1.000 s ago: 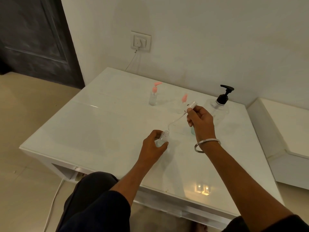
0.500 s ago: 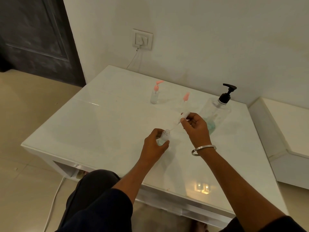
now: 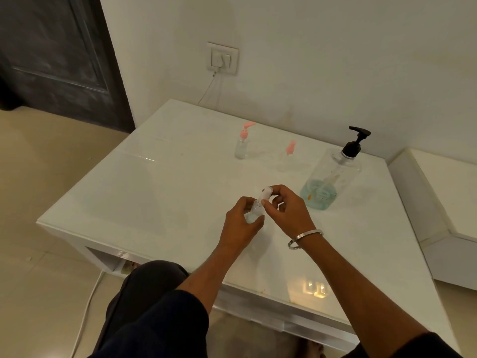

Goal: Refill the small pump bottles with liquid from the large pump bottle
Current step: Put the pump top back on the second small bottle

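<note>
Nearest the viewer, a person's dark-clothed knees and two bare forearms reach over the front edge of a glossy white tabletop (image 3: 160,192). The left hand (image 3: 241,223) is curled round the body of a small clear plastic pump bottle (image 3: 255,211), holding it tilted just above the surface. The right hand (image 3: 286,208), with a silver metal bangle (image 3: 305,239) on its wrist, pinches a white pump cap (image 3: 266,193) at the neck of that bottle.

One second ago the right hand held this cap raised well clear of the bottle, its thin dip tube trailing down toward the opening. Half a second ago the cap had dropped closer, the tube partly inside. Now the cap sits at the neck and no tube shows. This suggests the bottle is being closed, probably by screwing; how much liquid it holds cannot be made out.

Farther back to the right stands the large clear pump bottle with a black pump head (image 3: 333,174), a shallow layer of blue-green liquid at its bottom. To its left stand two more small clear bottles with pink pumps, one near the middle (image 3: 289,157), very faint, and one farther left (image 3: 242,146). Both are untouched and may be next.

Behind, a white wall socket (image 3: 223,59) holds a plugged-in cable.
</note>
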